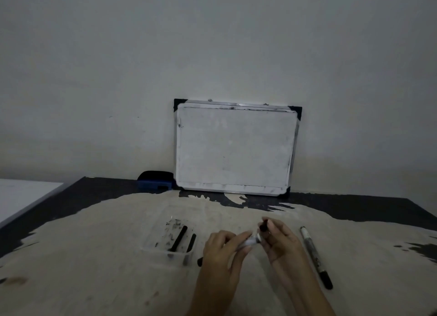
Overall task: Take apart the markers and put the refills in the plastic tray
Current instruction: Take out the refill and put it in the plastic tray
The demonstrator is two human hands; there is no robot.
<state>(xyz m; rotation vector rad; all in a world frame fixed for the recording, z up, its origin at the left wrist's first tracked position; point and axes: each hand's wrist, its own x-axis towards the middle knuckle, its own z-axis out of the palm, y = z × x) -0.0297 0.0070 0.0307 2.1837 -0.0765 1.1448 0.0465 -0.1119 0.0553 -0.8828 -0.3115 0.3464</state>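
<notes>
My left hand (221,249) grips the pale barrel of a marker (250,241), which points up and to the right. My right hand (280,240) pinches the marker's black tip end (263,227), right at the barrel's mouth. A clear plastic tray (155,243) stands just left of my hands, with two black refills (179,239) lying in it. A second, whole marker (314,254) lies on the table to the right of my right hand. A small black piece (200,261) shows beside my left wrist, partly hidden.
A small whiteboard (234,148) leans against the wall at the back of the table (94,256). A blue eraser (155,181) sits to its left. A white surface (21,197) adjoins the table's left edge.
</notes>
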